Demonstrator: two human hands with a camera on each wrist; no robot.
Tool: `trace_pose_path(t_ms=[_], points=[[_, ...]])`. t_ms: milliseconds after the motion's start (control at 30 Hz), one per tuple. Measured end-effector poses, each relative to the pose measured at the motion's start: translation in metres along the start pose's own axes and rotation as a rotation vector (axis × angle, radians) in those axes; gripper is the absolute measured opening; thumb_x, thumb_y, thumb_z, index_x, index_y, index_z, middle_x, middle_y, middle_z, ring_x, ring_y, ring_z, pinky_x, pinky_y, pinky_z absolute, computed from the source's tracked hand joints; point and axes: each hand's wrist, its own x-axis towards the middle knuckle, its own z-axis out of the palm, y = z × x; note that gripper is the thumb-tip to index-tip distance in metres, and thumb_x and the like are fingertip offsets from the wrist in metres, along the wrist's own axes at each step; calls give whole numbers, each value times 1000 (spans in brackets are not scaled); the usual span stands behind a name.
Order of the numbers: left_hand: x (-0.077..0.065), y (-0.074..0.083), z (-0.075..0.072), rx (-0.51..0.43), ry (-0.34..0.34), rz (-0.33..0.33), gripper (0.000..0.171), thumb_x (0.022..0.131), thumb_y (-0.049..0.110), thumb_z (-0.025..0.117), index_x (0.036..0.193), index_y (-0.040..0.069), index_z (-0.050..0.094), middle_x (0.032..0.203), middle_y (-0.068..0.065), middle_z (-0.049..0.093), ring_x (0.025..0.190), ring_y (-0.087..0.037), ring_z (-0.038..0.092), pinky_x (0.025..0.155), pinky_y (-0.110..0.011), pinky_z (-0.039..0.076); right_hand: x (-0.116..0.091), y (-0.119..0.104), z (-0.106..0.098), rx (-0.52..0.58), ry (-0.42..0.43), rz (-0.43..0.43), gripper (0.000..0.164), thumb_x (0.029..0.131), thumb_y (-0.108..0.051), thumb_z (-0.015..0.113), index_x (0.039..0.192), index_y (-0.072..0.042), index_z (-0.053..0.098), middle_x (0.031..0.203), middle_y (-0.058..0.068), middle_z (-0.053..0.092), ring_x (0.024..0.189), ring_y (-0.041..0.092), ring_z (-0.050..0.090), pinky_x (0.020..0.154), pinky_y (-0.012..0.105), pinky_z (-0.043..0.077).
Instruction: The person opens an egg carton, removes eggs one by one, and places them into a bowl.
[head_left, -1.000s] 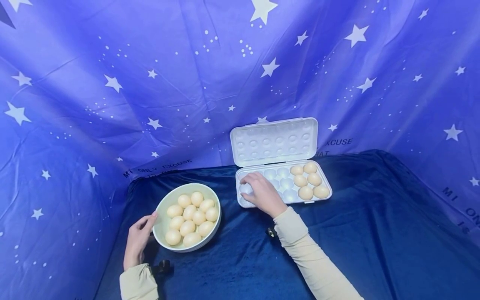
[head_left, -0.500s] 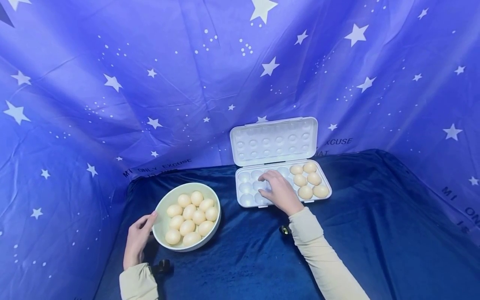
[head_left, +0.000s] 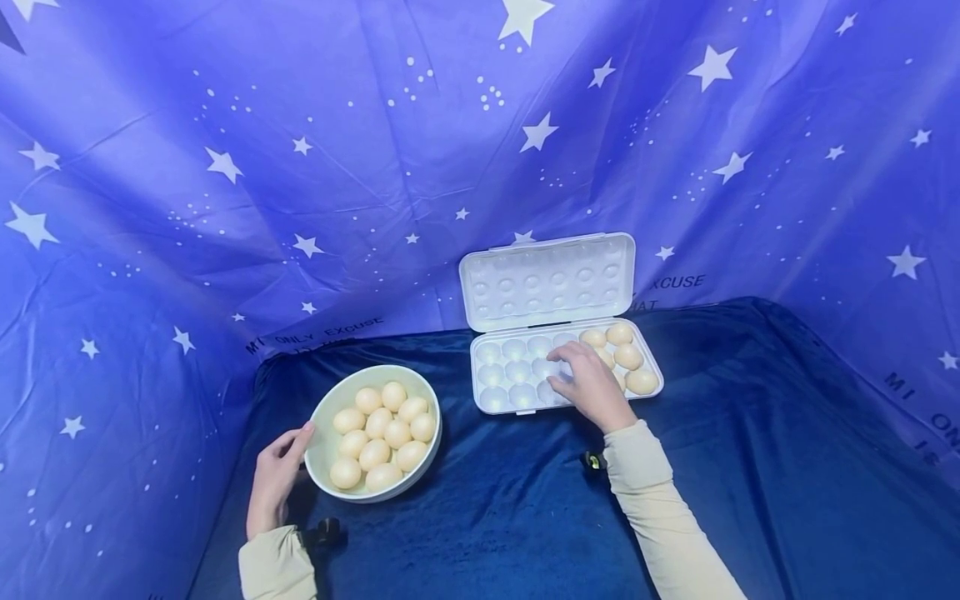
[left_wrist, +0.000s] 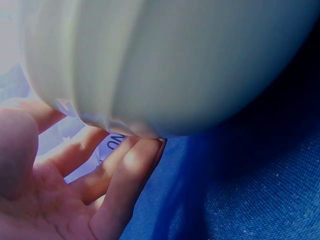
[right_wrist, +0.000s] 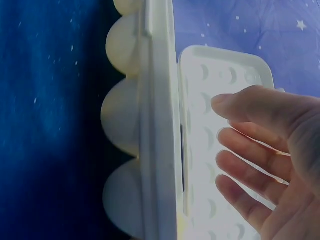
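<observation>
A pale green bowl holding several cream-coloured eggs stands on the left. My left hand grips the bowl at its left rim; in the left wrist view its fingers touch the bowl's outer wall. On the right lies a white egg tray with its lid raised. Several eggs fill wells at its right end, while the wells farther left are bare. My right hand hovers over the tray beside those eggs, partly hiding some. In the right wrist view its fingers are spread, holding nothing.
Behind the tray, the raised lid leans close to a purple star-printed curtain. Dark blue cloth covers the table. A black wrist camera sits by the left sleeve.
My right hand has moved rightward along the tray, from the bare left wells to near the eggs at the right end. The left hand and bowl have stayed in place.
</observation>
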Motion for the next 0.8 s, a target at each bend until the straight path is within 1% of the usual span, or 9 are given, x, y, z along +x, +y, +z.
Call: trace_pose_path(t_ms=[167,267,400,633,800], points=[[0,-2,-1,5,7,1,55,95,47,63,120,-3,63,84,13,62,74,0,61,67,-22,56,-3,8,-2,4,5,30,28,79,-5,80,104,0,69,106,15,67,106,34,60,92,49,50],[1,-3,-1,5,12,-3,51,95,47,64,116,0,65,81,15,61,74,-1,60,67,-21,56,-5,12,-4,4,5,53,27,78,-5,80,103,0,69,107,15,67,107,35,60,91,50,50],[1,-2,-1,-3,9,0,50,95,47,64,115,1,66,81,15,62,74,-1,61,67,-22,56,-8,19,-6,5,10,81,27,78,-4,79,103,1,69,108,16,66,107,36,59,91,51,49],[1,-2,0,-25,6,-3,45,95,46,65,111,4,67,80,15,62,73,-2,62,67,-23,57,-14,34,-12,2,24,100,25,80,-2,78,103,3,69,108,19,66,96,34,57,85,48,49],[0,-1,0,-20,2,-8,49,95,46,64,114,1,66,82,13,62,73,-2,62,67,-24,57,-19,44,-16,-6,47,134,21,82,-1,75,101,4,69,107,20,66,103,38,56,91,52,46]])
